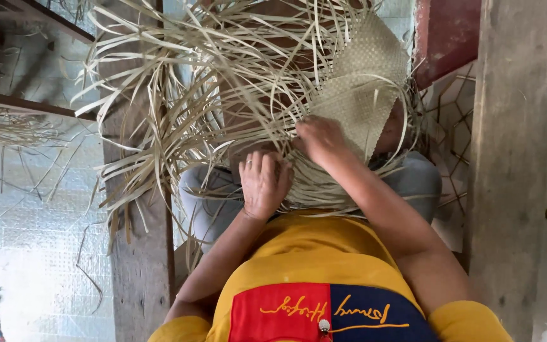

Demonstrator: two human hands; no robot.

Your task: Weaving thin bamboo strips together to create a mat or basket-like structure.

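Mid-frame, the left hand [264, 182] lies spread on loose straw strips [178, 95]. The right hand [320, 138] pinches strips beside the woven mat [365, 82].

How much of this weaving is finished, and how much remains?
Done: a tight woven panel. In hand: the left hand presses on strips at the lap while the right hand works at the panel's edge. Left: many loose strips fan out unwoven.
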